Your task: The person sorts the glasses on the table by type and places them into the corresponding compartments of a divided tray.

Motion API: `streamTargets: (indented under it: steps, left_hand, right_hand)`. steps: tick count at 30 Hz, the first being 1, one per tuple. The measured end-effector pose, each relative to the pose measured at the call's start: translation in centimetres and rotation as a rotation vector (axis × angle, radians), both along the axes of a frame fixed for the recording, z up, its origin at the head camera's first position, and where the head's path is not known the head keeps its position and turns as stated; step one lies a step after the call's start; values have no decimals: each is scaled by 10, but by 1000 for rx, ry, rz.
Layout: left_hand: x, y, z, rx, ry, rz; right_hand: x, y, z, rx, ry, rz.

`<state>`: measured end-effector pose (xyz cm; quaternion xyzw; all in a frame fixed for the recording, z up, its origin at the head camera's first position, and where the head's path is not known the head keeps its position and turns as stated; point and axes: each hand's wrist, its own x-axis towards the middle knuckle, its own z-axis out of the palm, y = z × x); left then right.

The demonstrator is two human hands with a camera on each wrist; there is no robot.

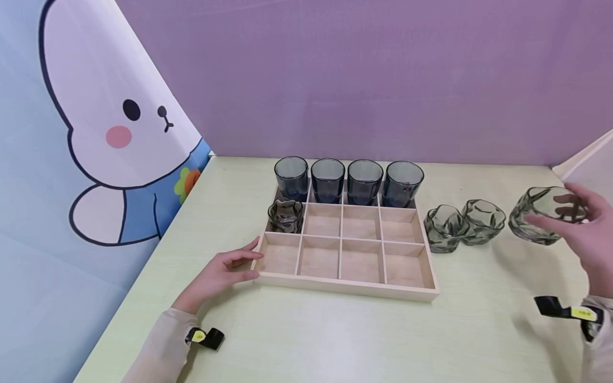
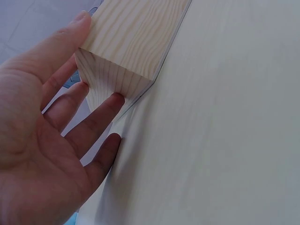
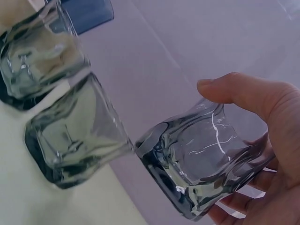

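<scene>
On the right, my right hand [image 1: 591, 223] holds a wavy greenish-grey glass [image 1: 529, 218] above the table, thumb on one side and fingers on the other. The right wrist view shows this glass [image 3: 187, 159] tilted in the hand. Two similar glasses [image 1: 444, 229] [image 1: 483, 221] stand side by side, right of a divided wooden tray [image 1: 345, 286]. My left hand [image 1: 217, 274] touches the tray's front left corner with fairly straight fingers; the left wrist view shows its fingers [image 2: 108, 110] against the side wall.
Tall blue-grey tumblers [image 1: 328, 181] fill the tray's back row. A dark wavy glass [image 1: 286, 215] sits in the left compartment of the middle row. Behind the table hangs a purple backdrop [image 1: 359, 80]; a cartoon-printed cloth [image 1: 96, 159] covers the left side.
</scene>
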<state>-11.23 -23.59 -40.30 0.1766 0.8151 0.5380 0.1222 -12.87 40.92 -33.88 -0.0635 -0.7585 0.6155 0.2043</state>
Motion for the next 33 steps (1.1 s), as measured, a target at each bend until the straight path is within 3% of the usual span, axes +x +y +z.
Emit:
streamTargets:
  steps: [9,33]
  left_hand:
    - [0,0,-1,5,6,-3]
    - [-1,0,0,-2,-10,4]
  right_hand:
    - [4,-20,15,234,-142,-36]
    - [-5,-76,23,372,-146,38]
